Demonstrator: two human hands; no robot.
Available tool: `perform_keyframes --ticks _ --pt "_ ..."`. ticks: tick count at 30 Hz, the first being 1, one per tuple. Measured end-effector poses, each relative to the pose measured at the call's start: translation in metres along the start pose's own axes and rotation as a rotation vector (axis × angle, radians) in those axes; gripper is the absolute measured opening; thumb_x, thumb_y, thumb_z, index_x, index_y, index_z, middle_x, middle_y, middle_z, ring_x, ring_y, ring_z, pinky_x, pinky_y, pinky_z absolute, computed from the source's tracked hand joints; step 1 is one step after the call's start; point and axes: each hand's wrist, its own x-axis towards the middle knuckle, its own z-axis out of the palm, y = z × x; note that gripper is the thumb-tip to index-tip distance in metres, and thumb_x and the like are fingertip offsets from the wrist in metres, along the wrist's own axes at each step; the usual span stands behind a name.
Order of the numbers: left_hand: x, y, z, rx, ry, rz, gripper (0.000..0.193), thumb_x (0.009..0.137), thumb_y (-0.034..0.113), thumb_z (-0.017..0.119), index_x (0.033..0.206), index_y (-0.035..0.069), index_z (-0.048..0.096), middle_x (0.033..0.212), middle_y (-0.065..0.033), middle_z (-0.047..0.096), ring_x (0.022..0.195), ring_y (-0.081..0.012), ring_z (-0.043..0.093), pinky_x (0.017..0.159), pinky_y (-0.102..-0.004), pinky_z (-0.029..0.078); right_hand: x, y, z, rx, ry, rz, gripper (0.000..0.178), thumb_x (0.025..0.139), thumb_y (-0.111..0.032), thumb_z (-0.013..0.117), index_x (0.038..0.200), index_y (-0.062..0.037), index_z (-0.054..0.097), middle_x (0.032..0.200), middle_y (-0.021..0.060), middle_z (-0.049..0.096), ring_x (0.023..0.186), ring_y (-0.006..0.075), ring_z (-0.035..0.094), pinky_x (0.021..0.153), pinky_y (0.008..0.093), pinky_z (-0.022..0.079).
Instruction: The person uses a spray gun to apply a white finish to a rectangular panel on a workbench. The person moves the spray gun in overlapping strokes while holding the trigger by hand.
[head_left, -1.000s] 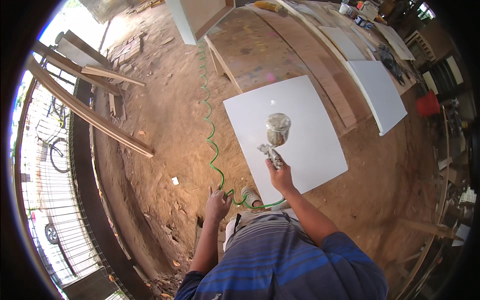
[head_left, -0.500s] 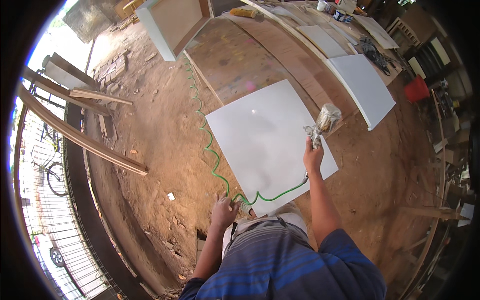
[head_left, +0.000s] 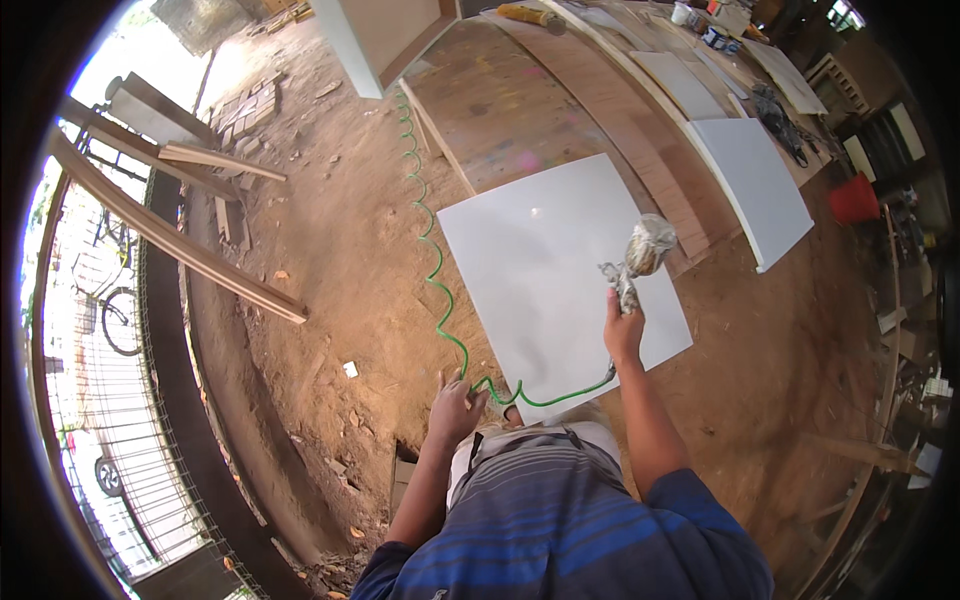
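In my right hand (head_left: 625, 325) is a paint spray gun (head_left: 624, 283), its cup (head_left: 650, 243) smeared and wrapped-looking. I hold it over the right part of a large white panel (head_left: 555, 285), which lies over the near end of a paint-stained wooden table. A coiled green air hose (head_left: 560, 401) runs from the gun's handle across the panel's near edge to my left hand (head_left: 456, 408). That hand is closed round the hose beside the panel's near left corner. Beyond it the hose climbs away along the table's left side.
The stained table top (head_left: 480, 110) stretches away from me. On its right lies another white panel (head_left: 755, 185), with tins and scraps behind. A pale open box frame (head_left: 350, 45) stands at the far left. Long timbers (head_left: 190, 240) jut in from the left; a red bucket (head_left: 853, 200) stands at right.
The whole view has shifted slightly, so the table and panel sit further right. Relative to the panel, my right hand with the spray gun has moved a little left and nearer me.
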Motion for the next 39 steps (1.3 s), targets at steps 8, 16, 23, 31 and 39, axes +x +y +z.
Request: perform_keyframes --ticks 8,16,23,31,39 --pt "-0.023 -0.036 -0.006 0.017 0.075 -0.051 0.034 0.095 0.026 0.073 0.078 0.0 0.061 0.095 -0.0273 0.068 0.122 -0.05 0.062 0.125 -0.0619 0.026 -0.073 -0.06 0.06 0.131 -0.28 -0.056 0.043 0.105 -0.028 0.067 0.14 -0.0044 0.061 0.109 0.0245 0.075 0.099 0.0376 0.077 0.082 0.0426 0.059" --pt "-0.036 -0.05 -0.016 0.012 0.113 -0.091 0.035 0.095 0.025 0.074 0.076 0.0 0.059 0.089 -0.0249 0.067 0.119 -0.0487 0.063 0.125 -0.063 0.026 -0.103 -0.083 0.08 0.285 -0.5 0.071 0.046 0.105 -0.028 0.068 0.144 -0.005 0.06 0.109 0.0226 0.076 0.103 0.0334 0.077 0.084 0.0375 0.058" --pt "-0.03 -0.04 -0.01 0.019 0.04 -0.077 0.034 0.096 0.023 0.074 0.078 -0.002 0.058 0.094 -0.0281 0.068 0.128 -0.0495 0.059 0.125 -0.0602 0.027 -0.086 -0.064 0.057 0.157 -0.282 -0.038 0.039 0.107 -0.027 0.064 0.137 -0.0011 0.064 0.104 0.0157 0.075 0.086 0.0221 0.071 0.079 0.0371 0.056" --pt "-0.014 -0.014 -0.003 0.021 -0.014 -0.009 0.034 0.096 0.026 0.074 0.08 -0.001 0.061 0.098 -0.0281 0.07 0.127 -0.0493 0.06 0.125 -0.0597 0.027 -0.017 -0.009 0.014 0.04 -0.009 0.034 0.037 0.106 -0.023 0.063 0.133 0.0028 0.064 0.12 0.0241 0.074 0.112 0.0388 0.071 0.094 0.0415 0.055" --pt "-0.001 0.013 0.004 0.008 -0.067 0.029 0.035 0.096 0.03 0.072 0.081 -0.001 0.064 0.103 -0.031 0.069 0.125 -0.0514 0.059 0.125 -0.06 0.027 0.049 0.045 -0.024 -0.001 0.24 0.051 0.04 0.108 -0.029 0.061 0.128 0.0058 0.067 0.122 0.0236 0.074 0.112 0.037 0.07 0.096 0.0427 0.052"
